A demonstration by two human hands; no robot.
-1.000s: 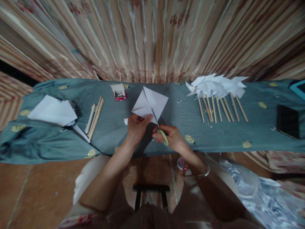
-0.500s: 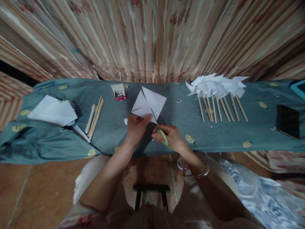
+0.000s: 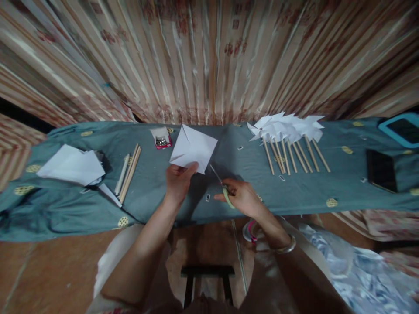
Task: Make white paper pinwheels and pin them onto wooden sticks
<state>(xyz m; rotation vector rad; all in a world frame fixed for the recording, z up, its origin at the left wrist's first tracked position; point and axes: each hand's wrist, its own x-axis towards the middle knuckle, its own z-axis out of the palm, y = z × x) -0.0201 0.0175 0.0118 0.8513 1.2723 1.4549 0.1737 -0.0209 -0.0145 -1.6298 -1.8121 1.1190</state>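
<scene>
While a row of white paper pinwheels (image 3: 284, 126) on sticks lies finished, by the look of it, along the far edge of the bench (image 3: 153, 174), right of centre, one white sheet (image 3: 198, 148) is partway worked. It is held just above the bench, nearer the far edge than the near. Left hand (image 3: 178, 185): thumb on top, pinching the sheet's near side. Right hand (image 3: 242, 197): fingers closed around green-handled scissors (image 3: 225, 194), blades just beside the sheet's near corner, apart from it. Slits show at the far and left corners; the other two I cannot judge. Untouched: loose sticks (image 3: 131, 174) left of centre, paper pile (image 3: 73, 163) toward the left end, open red box (image 3: 163, 146) of small metal bits near the far edge.
</scene>
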